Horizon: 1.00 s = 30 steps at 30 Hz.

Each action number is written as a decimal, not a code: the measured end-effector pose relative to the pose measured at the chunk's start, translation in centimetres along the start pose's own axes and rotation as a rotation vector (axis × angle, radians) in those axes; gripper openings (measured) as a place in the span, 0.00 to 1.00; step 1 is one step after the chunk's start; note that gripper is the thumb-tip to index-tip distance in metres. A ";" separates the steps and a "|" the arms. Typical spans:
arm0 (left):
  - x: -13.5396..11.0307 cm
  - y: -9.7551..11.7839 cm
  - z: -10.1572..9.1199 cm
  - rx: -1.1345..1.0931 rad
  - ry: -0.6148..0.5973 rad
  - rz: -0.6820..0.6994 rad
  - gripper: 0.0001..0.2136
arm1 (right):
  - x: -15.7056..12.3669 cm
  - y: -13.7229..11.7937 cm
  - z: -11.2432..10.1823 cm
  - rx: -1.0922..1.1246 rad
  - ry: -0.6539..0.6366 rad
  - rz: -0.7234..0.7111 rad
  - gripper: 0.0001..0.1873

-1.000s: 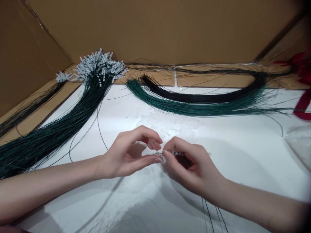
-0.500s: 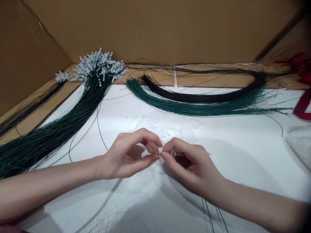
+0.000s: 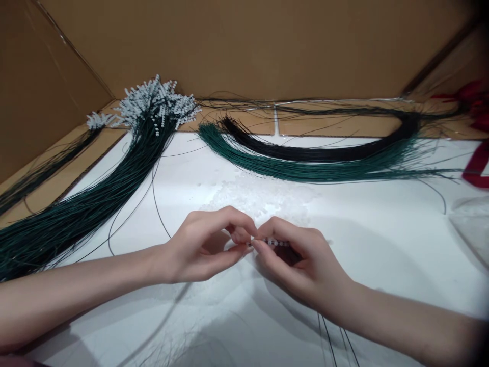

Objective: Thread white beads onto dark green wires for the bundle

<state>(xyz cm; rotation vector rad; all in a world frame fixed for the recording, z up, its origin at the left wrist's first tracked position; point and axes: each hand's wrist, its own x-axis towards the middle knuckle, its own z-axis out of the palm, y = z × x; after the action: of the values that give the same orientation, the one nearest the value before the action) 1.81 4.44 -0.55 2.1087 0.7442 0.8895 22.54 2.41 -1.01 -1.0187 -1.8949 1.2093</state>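
Observation:
My left hand [image 3: 208,244] and my right hand [image 3: 296,260] meet fingertip to fingertip low over the white tabletop [image 3: 382,239]. The right hand pinches a thin dark wire [image 3: 328,336] with a short row of small white beads [image 3: 275,241] near its tip; the wire trails back under my right wrist. My left thumb and fingers are closed in a pinch at the wire's tip, on something too small to make out. A loose heap of tiny white beads [image 3: 260,196] lies just beyond both hands.
A thick bundle of dark green wires [image 3: 87,209] tipped with white beads [image 3: 156,104] runs along the left. A green bundle [image 3: 305,171] and a black bundle [image 3: 324,153] curve across the back. Cardboard walls [image 3: 248,46] enclose the area. Red ribbon [image 3: 476,163] lies far right.
My left fingers have closed from slightly apart into a pinch against the wire tip held by my right hand. The right hand has barely moved.

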 end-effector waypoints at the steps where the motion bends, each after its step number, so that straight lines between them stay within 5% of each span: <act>1: 0.0 0.0 0.0 0.010 0.001 -0.002 0.11 | 0.0 0.0 0.0 -0.001 0.001 -0.003 0.07; 30: 0.0 0.4 -0.2 -0.034 0.015 -0.069 0.13 | 0.1 0.0 0.0 -0.002 -0.019 -0.015 0.06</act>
<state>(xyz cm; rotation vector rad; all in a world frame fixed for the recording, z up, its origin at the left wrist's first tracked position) 1.72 4.28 -0.14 2.0360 0.7996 0.8756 22.46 2.49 -0.95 -0.9963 -1.9151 1.2126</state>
